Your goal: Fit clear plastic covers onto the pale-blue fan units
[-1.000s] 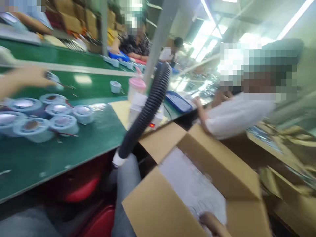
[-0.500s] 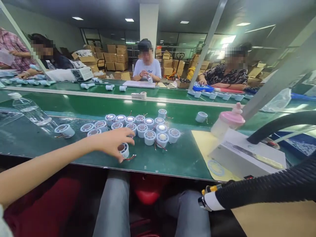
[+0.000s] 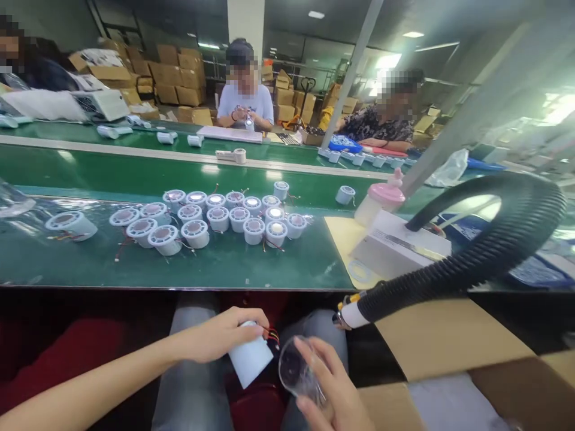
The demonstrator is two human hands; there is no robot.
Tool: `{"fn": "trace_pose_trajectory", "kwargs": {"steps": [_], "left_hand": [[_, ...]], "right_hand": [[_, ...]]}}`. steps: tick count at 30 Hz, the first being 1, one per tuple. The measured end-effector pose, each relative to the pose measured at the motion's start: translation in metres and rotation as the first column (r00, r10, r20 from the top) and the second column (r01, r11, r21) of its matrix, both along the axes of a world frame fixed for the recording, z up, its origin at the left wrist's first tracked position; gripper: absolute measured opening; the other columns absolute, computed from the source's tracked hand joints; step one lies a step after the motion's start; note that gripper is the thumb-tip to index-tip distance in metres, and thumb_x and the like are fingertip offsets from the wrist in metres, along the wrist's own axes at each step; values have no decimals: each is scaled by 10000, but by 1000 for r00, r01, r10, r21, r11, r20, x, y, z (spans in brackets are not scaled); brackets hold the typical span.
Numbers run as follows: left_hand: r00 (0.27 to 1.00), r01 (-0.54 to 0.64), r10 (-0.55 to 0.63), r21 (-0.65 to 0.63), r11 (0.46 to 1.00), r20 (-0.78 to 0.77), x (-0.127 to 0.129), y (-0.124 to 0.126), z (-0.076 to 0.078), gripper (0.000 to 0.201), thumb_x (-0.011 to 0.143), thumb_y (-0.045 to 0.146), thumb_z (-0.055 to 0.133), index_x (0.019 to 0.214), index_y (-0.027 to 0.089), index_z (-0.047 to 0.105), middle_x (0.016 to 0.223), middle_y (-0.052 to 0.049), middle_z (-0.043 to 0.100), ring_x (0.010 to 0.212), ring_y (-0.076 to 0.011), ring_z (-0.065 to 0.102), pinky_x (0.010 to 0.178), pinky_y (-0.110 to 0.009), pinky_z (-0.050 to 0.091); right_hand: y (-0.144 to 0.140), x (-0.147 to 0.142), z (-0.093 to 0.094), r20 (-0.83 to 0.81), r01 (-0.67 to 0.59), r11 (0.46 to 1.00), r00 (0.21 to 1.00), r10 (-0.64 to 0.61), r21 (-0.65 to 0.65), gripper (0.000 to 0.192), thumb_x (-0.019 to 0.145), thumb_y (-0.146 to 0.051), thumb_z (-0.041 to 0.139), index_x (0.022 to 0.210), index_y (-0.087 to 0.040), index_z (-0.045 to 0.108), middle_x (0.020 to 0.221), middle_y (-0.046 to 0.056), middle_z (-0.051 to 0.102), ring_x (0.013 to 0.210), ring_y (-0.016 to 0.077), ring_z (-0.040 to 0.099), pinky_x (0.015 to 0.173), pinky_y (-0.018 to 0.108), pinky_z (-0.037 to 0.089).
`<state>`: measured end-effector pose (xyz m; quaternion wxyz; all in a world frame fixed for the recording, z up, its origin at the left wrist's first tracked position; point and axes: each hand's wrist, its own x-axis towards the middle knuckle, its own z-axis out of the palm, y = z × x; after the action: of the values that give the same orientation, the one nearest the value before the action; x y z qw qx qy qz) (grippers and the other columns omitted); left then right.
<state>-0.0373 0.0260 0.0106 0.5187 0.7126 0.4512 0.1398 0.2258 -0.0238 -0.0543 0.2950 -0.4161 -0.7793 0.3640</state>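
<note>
White plastic cup-shaped part [image 3: 250, 361] sits in your left hand [image 3: 223, 335], low in front of your lap, below the edge of the green bench [image 3: 233, 269]. Fingers curl over its upper end, closed round it w/ a firm wrap. It's a short, smooth cylinder, slightly tapered, w/ thin red & black wires [image 3: 272, 336] poking out near your fingertips. Long axis runs tilted: upper end under your fingers, lower flat end pointing down & toward your right, at the other hand.

Right hand [image 3: 330, 389] holds a clear round cap [image 3: 295, 372], see-through, glassy, pinched betw thumb & fingers, hand half closed. Cap's open face turns toward the white part; the two are just beside each other, can't tell if touching.

Up on the bench: cluster of matching white parts [image 3: 218, 218] w/ wires, well apart from your hands. Black ribbed hose [image 3: 471, 257] arcs at right above a cardboard box [image 3: 440, 341]. Pink-lidded bottle [image 3: 380, 202] stands by a white unit [image 3: 399, 245].
</note>
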Motion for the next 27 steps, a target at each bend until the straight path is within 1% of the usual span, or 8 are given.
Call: {"fn": "trace_pose_trajectory", "kwargs": {"steps": [4, 9, 12, 14, 18, 21, 24, 27], "left_hand": [[991, 129, -124, 145, 981, -39, 29, -10, -4, 200, 899, 292, 490, 958, 209, 662, 1005, -35, 550, 893, -170, 570, 849, -276, 434], [982, 142, -99, 283, 948, -159, 39, -13, -10, 165, 873, 243, 533, 944, 229, 681, 1040, -46, 514, 894, -189, 571, 808, -304, 448], [999, 44, -34, 272, 961, -41, 41, -16, -18, 159, 829, 223, 605, 980, 226, 654, 997, -34, 517, 911, -184, 561, 829, -301, 449], [997, -72, 62, 242, 968, 46, 43, -18, -24, 288, 766, 263, 696, 1040, 220, 616, 973, -26, 513, 893, -184, 555, 813, -301, 456], [975, -196, 170, 192, 962, 143, 43, -22, -37, 575, 598, 421, 820, 1092, 226, 600, 947, -20, 482, 851, -191, 540, 756, -313, 476], [984, -126, 94, 219, 968, 151, 39, -22, -44, 618, 560, 444, 833, 1103, 235, 625, 947, -24, 462, 878, -200, 536, 803, -344, 482], [988, -11, -27, 237, 972, 154, 34, -18, -48, 640, 537, 408, 854, 1115, 238, 636, 1071, -63, 476, 1020, -246, 527, 922, -402, 452], [968, 105, -127, 109, 988, 219, 32, -17, -49, 658, 581, 352, 841, 1185, 263, 597, 1230, -94, 506, 1127, -282, 520, 938, -410, 464]], "right_hand": [[12, -19, 31, 243, 59, 989, 970, -25, -136, 440, 791, -204, 603, 1226, -272, 597, 1345, 115, 481, 1221, 306, 484, 1020, 469, 418], [13, -21, 41, 198, 65, 951, 980, -5, -301, 307, 687, -129, 712, 978, -222, 692, 1289, 106, 515, 1199, 280, 481, 1032, 440, 383], [9, -21, 37, 132, 106, 940, 989, -66, -324, 155, 664, -131, 748, 777, -210, 677, 1235, 84, 533, 1181, 270, 488, 1007, 411, 386], [7, -21, 37, 72, 138, 924, 990, -120, -357, 86, 713, -187, 731, 723, -202, 647, 1214, 80, 536, 1154, 256, 509, 967, 380, 408], [2, -20, 42, -20, 142, 914, 987, -162, -380, 181, 852, -263, 586, 688, -195, 622, 1173, 78, 542, 1097, 222, 542, 933, 344, 408], [0, -18, 45, -42, 158, 913, 981, -187, -375, 183, 824, -254, 610, 654, -186, 612, 1164, 84, 531, 1087, 227, 544, 935, 341, 399], [-1, -16, 46, -97, 170, 892, 968, -230, -419, 213, 817, -253, 582, 617, -181, 572, 1093, 85, 542, 1004, 215, 572, 792, 300, 457], [0, -14, 43, -203, 184, 854, 927, -315, -487, 254, 771, -256, 603, 547, -180, 513, 983, 77, 575, 911, 205, 592, 660, 265, 468]]}}
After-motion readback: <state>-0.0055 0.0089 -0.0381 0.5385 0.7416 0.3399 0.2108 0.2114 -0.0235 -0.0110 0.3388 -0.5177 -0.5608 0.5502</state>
